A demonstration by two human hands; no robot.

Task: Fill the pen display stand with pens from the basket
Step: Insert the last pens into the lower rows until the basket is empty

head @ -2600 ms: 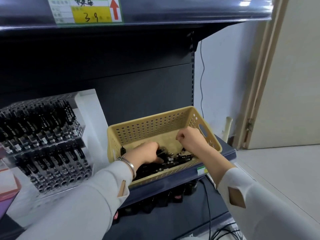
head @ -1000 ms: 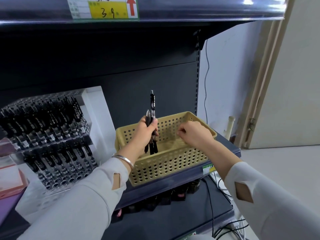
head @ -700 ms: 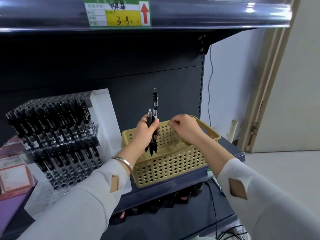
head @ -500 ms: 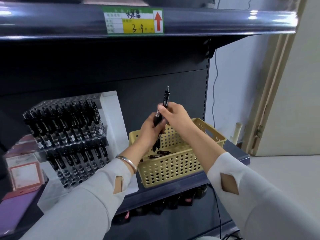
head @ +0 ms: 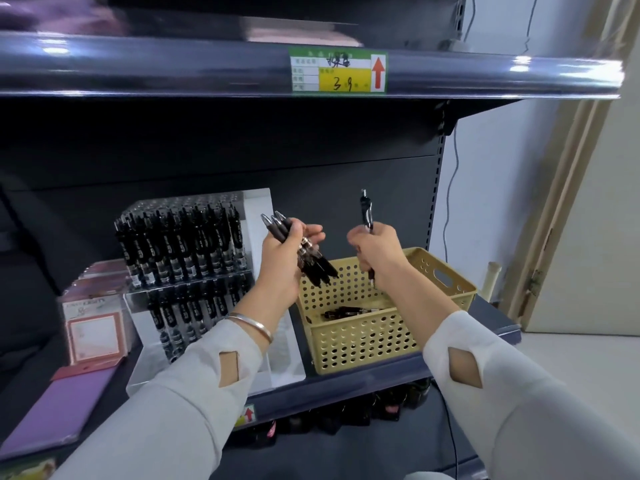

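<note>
Right now my left hand [head: 280, 258] curls round a bundle of black pens [head: 319, 267] at frame centre, while my right hand [head: 377, 252] pinches a single pen [head: 366, 213] upright above the tan basket [head: 367, 337]. The nearly full pen display stand [head: 180, 244] sits left of centre.

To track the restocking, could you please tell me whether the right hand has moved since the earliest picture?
Yes. The right hand has risen out of the basket and now sits above its rim, gripping one upright pen.
</note>
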